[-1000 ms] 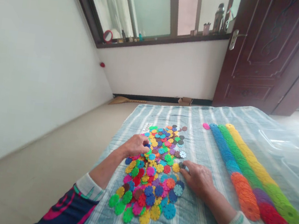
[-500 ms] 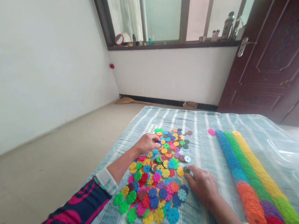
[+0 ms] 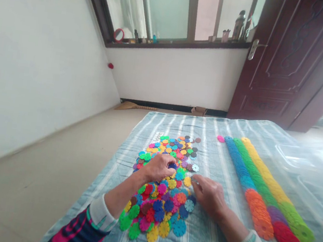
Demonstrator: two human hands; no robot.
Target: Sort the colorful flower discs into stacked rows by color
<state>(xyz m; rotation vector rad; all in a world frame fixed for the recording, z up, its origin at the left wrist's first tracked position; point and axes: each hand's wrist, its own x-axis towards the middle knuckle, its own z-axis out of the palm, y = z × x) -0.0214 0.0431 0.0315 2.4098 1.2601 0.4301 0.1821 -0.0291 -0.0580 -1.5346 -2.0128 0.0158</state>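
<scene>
Dk-blue disc pinched in L hand; R hand by notched yel. disc, can't tell grip.

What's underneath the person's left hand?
Loose multicoloured discs spread around the left hand, and a dark blue disc shows at its fingertips. Whatever lies directly beneath the palm is covered.

Looked like a home. Dark-red panelled door with lever handle at right; pale curtain at the window. Flask and red-rimmed mirror stood on the sill, household fashion. Straw broom lay on the floor. Striped cloth was spread wide, much like a bedcover.
</scene>
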